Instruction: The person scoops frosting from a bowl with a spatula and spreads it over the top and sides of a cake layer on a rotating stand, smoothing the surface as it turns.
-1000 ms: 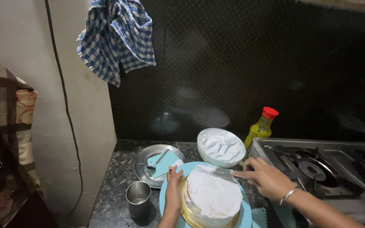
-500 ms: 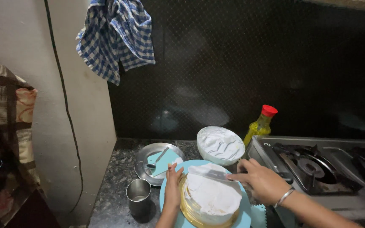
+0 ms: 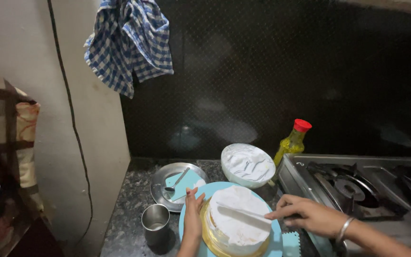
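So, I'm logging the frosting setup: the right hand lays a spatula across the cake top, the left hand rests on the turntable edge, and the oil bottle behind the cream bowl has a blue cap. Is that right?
Not quite: the cap on the oil bottle is red, not blue, as the head view shows. The rest holds: the right hand lays the spatula across the cake, the left hand rests on the turntable edge, and the bottle stands behind the cream bowl.

Dim kitchen: black backsplash, cream wall, speckled granite counter.

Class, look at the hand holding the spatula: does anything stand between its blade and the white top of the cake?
Nothing visible does. The right hand lays the spatula across the cake top; the left hand is at the cake's left side.
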